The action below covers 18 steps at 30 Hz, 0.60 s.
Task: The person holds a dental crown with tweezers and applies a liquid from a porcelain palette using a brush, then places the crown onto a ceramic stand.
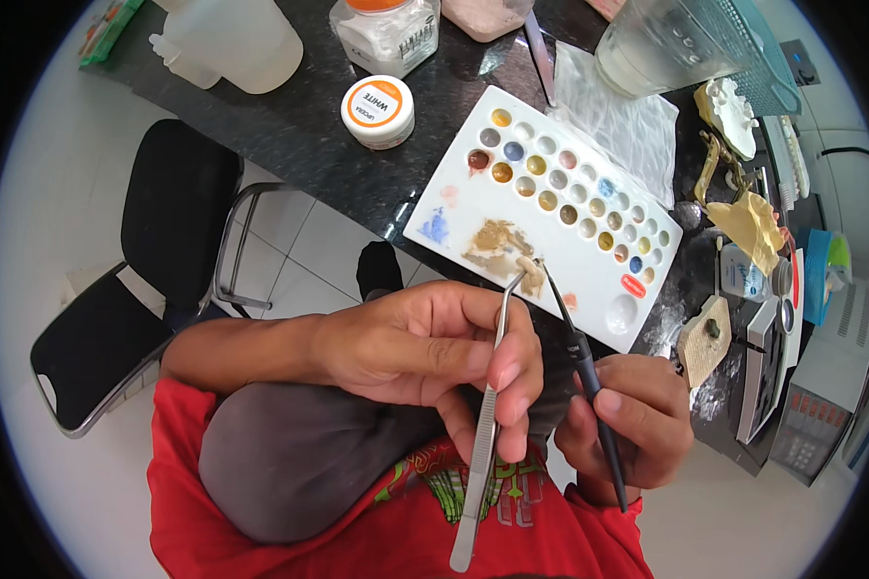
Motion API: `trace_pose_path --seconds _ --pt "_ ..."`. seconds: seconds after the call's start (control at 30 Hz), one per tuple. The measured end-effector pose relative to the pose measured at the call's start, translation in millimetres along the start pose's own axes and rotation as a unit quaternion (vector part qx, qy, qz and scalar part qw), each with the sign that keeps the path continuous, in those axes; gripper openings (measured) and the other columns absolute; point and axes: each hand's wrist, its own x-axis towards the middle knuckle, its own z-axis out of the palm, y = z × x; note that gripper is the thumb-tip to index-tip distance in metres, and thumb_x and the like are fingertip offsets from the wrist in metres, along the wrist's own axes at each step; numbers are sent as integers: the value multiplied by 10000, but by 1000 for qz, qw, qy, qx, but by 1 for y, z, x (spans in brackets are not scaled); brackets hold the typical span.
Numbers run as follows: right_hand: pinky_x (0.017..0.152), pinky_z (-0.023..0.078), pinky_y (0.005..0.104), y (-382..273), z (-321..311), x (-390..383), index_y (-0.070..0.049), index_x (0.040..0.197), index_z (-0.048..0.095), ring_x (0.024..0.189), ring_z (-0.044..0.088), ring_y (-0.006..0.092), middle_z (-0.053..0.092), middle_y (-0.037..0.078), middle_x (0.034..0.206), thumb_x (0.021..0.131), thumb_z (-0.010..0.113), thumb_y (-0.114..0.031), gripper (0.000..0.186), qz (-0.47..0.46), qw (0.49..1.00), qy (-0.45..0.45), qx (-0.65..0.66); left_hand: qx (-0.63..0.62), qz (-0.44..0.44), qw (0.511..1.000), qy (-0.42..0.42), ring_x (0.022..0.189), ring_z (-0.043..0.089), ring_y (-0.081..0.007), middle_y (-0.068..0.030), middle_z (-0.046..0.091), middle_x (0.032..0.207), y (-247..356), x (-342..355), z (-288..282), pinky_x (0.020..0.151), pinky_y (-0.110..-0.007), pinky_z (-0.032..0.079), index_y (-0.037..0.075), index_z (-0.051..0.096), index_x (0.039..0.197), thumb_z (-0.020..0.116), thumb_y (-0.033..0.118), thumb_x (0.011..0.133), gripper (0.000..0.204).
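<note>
My left hand (434, 357) grips steel tweezers (485, 444), whose bent tip holds a small ivory piece (529, 274) over the brown smear on a white paint palette (437, 198). My right hand (637, 420) holds a thin dark-handled brush (581, 359), its fine tip beside the small piece; whether they touch I cannot tell. The palette has rows of small wells with yellow, brown, blue and pale colours, plus blue and pink smears.
A white-lidded jar (377, 111), a plastic jug (251, 53) and a clear cup (637, 58) stand behind. Plaster casts (724, 111), yellow paper (743, 227) and a metal-edged device (758, 376) crowd the right. A black chair (174, 193) is left of the dark counter (299, 130).
</note>
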Motion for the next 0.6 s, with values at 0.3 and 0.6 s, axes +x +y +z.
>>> trace_pose_path --seconds 0.3,0.6 --pt "487 506 266 1 2 -3 -32 974 599 613 642 218 629 103 784 690 773 -7 333 -4 1000 -13 -18 -30 1 1000 -8 882 641 -291 -114 557 889 0 0 0 747 -378 555 61 496 907 447 148 977 122" --pt "486 502 269 2 2 -3 -37 985 586 614 641 221 632 108 787 691 780 -22 353 -3 1000 -14 -16 -27 0 1000 -2 879 642 -288 -110 554 888 1 0 1 745 -371 552 63 491 903 441 140 978 119"
